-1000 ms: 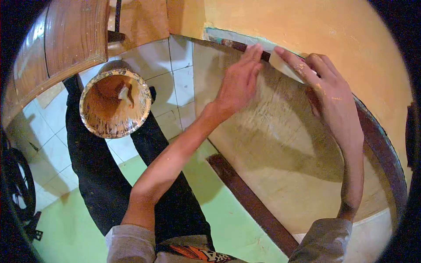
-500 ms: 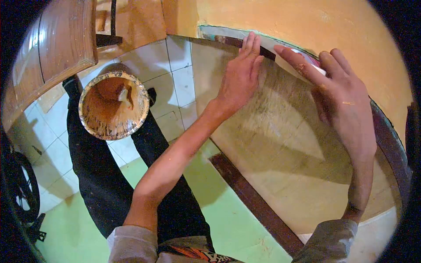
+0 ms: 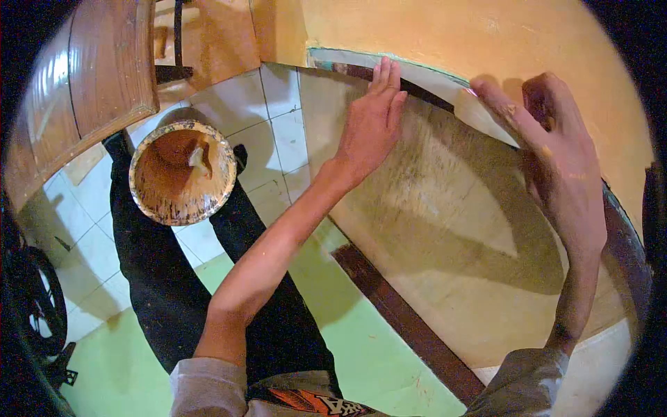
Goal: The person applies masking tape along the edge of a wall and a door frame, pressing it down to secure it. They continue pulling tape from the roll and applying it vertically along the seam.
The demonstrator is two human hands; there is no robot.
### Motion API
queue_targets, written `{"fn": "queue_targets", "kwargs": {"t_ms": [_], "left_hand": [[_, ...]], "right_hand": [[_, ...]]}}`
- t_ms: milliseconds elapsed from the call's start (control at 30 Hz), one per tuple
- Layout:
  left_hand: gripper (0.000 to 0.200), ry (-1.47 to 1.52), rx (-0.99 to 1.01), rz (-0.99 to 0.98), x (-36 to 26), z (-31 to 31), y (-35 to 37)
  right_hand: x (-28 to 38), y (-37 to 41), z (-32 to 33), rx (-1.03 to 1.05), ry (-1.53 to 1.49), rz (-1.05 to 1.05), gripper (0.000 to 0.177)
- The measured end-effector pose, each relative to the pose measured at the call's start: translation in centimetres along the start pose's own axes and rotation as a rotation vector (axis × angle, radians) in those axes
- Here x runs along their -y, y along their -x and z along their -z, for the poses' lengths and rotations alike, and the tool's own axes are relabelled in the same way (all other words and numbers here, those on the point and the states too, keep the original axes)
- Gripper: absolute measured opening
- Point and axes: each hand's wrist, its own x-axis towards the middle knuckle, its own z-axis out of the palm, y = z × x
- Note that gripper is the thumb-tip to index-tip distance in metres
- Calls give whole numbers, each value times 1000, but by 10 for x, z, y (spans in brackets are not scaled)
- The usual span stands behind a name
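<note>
Two grips [image 3: 370, 125] [image 3: 568, 167] (one bucket [image 3: 175, 203]).

Tape [image 3: 434, 84] runs under the fingertips [image 3: 385, 68] of the left hand [image 3: 370, 128] toward the right hand [image 3: 566, 167]; beyond it is the wall [image 3: 417, 31], below both hands the panel [image 3: 431, 201]. Left of both stands the bucket [image 3: 177, 212].

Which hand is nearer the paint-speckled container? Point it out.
The left hand, its fingers stretched out close together. The right hand, with some fingers bent, is farther from the container, at the picture's right.
</note>
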Motion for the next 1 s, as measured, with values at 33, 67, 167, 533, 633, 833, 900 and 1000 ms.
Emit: {"fn": "queue_targets", "kwargs": {"t_ms": [33, 67, 167, 533, 633, 833, 900, 1000], "left_hand": [[44, -5, -10, -12, 0, -1, 0], [44, -2, -13, -10, 1, -2, 1], [44, -1, -31, -33, 1, -4, 0], [44, 0, -10, -45, -18, -2, 3], [44, 80, -5, 1, -26, -7, 3], [45, 12, -44, 2, -37, -13, 4], [45, 5, -43, 4, -39, -15, 4], [45, -2, -48, 2, -45, -16, 4]], "right_hand": [[1, 1, 3, -8, 40, 23, 72], [3, 1, 3, -20, -23, 9, 71], [0, 5, -1, -48, -114, -21, 70], [5, 8, 15, -47, 24, -1, 74], [5, 11, 18, -8, -251, -195, 79], [-13, 22, -1, -131, -241, 20, 91], [-11, 21, 6, -25, -119, 4, 95], [-16, 24, 4, -67, -160, 26, 95]]}}
